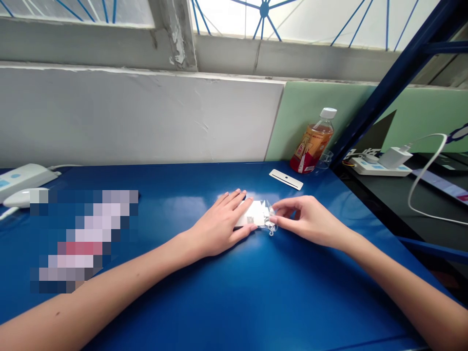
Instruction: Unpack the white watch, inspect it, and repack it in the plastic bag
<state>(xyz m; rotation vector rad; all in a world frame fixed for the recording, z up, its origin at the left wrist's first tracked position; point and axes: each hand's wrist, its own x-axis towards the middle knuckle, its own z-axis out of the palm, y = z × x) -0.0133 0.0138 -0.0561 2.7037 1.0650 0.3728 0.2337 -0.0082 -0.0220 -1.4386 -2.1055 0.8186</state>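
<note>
A small white packet in clear plastic wrap [258,213] lies on the blue table [234,292]. My left hand [221,222] lies flat on the packet's left part, fingers stretched out and pressing it down. My right hand [309,219] is at the packet's right end, thumb and forefinger pinched on the crumpled clear plastic there. Part of the packet is hidden under my left fingers.
A white flat strip with a dark hole [285,179] lies behind the packet. A bottle of amber drink [313,142] stands at the back right by the green wall. A power strip with a charger [383,163] sits on the dark shelf to the right. White devices [22,183] rest far left.
</note>
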